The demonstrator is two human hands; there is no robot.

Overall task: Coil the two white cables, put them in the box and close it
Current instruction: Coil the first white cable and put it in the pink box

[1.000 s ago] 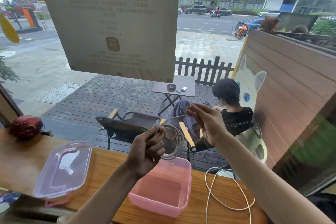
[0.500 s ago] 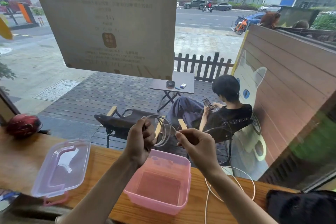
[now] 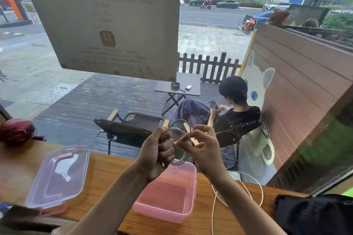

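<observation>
There are two white cables: one coiled cable (image 3: 180,147) up in the air and one loose cable (image 3: 246,192) on the counter. There is one pink box (image 3: 168,213) and one clear lid (image 3: 57,173). Two hands show, one left hand (image 3: 156,150) and one right hand (image 3: 204,149).

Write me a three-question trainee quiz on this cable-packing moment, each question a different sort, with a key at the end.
1. True or false: the pink box already holds a coiled cable.
2. Multiple choice: where does the clear lid lie? A) on the box, B) on the counter to the box's left, C) in the right hand.
3. Fill in: the left hand grips the ____, which is held above the box.

Key
1. False. The box is empty; the coiled cable is in both hands, and the second cable lies loose on the wooden counter to the box's right.
2. B.
3. Coiled cable; the right hand pinches a strand of it.
</observation>
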